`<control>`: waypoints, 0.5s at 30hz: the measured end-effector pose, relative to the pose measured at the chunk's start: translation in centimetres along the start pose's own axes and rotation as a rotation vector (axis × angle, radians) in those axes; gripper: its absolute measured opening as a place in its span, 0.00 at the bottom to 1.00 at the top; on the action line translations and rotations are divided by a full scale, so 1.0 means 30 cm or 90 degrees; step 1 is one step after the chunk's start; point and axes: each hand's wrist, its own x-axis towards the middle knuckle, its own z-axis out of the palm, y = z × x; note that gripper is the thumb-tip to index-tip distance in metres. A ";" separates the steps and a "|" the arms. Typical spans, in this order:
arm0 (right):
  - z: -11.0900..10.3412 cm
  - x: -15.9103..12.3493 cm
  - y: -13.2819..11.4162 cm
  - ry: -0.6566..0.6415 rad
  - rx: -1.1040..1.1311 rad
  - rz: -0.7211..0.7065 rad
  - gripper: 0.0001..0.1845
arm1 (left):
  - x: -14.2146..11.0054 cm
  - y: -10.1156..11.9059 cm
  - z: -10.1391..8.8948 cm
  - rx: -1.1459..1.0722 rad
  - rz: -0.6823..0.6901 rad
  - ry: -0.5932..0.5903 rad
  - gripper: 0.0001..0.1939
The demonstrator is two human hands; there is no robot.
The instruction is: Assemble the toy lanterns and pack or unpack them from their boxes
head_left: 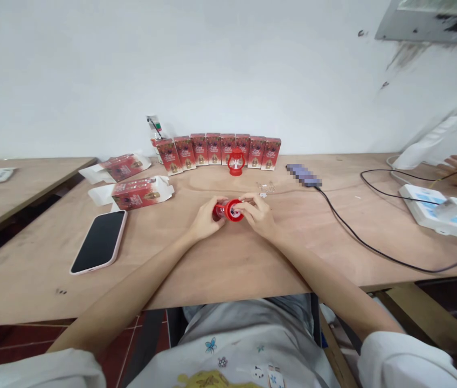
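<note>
A pale wall [131, 64] backs the wooden table [220, 269].

loose white sleeves [410, 358]; pale grey garment [248, 328], printed blue butterfly [210, 345], yellow patch [204, 379]

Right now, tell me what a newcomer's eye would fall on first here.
Most likely the curved row of red boxes by the wall, with a small red lantern standing upright in front. Then the red lantern-like piece near the picture's centre, tipped sideways in the left hand, the right hand at its round end. After that, the dark-screened phone on the table's left side.
</note>
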 end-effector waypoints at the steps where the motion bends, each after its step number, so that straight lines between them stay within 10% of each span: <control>1: 0.001 0.000 0.000 0.005 0.006 0.002 0.15 | 0.000 0.001 -0.002 -0.002 0.004 -0.003 0.23; 15: 0.030 -0.001 -0.044 -0.044 0.255 0.126 0.12 | -0.008 -0.048 0.018 0.025 -0.001 0.081 0.45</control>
